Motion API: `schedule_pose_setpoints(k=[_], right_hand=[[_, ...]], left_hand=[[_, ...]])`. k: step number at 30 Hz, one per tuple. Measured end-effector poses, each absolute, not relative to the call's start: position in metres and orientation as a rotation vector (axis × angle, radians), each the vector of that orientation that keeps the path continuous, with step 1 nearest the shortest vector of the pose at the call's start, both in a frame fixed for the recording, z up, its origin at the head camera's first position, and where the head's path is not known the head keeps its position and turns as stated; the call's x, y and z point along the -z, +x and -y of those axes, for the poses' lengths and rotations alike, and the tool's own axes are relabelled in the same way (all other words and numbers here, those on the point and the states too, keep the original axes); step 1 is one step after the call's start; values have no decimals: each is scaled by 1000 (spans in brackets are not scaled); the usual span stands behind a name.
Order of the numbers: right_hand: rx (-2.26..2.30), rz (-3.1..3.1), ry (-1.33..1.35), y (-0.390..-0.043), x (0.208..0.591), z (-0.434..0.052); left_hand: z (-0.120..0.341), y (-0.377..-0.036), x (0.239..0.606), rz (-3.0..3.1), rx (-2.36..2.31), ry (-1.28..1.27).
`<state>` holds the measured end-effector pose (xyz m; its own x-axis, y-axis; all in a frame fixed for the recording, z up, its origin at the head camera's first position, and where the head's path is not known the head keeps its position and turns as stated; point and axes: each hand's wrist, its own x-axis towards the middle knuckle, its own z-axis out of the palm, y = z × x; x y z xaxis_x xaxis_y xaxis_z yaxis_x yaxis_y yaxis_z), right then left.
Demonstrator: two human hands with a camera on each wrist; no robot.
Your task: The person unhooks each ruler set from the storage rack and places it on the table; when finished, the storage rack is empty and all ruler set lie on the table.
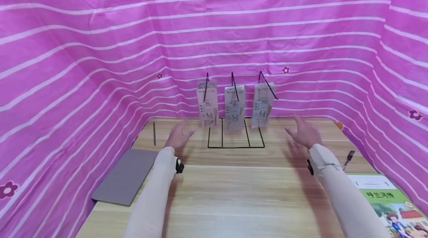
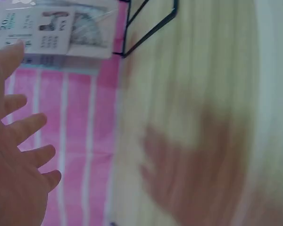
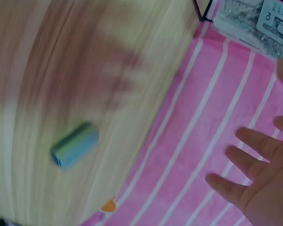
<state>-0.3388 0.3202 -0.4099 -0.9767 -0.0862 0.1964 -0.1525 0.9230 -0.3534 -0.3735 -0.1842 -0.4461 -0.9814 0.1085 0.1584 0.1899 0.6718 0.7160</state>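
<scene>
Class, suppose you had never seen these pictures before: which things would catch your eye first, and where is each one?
First, the pink striped cloth walling in the wooden table. Next, three packets hanging from a black wire rack at the table's far middle, with the left hand and right hand raised open on either side, holding nothing. A colourful book lies at the near right corner.

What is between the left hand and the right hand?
In the head view, the black wire rack with three hanging packets stands between the left hand and the right hand; neither hand touches it.
</scene>
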Motion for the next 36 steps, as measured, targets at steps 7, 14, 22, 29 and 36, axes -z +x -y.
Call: schedule_pose_setpoints(k=[7,14,22,29,36], right_hand=[[-665,2839,229,-341,420,-313],[-752,2782,242,-347,430,-304],[-856,2724,226,-351,439,-294],[-942,2694,192,-356,447,-293],[-1010,2677,162,-364,447,-289]], left_hand=[[171,-377,488,2739,1432,-274],[150,-381,518,2742,1422,-327],[133,-387,523,2830,1322,-339],[129,-391,529,2864,1165,-336],[126,-393,529,2870,1085,-339]])
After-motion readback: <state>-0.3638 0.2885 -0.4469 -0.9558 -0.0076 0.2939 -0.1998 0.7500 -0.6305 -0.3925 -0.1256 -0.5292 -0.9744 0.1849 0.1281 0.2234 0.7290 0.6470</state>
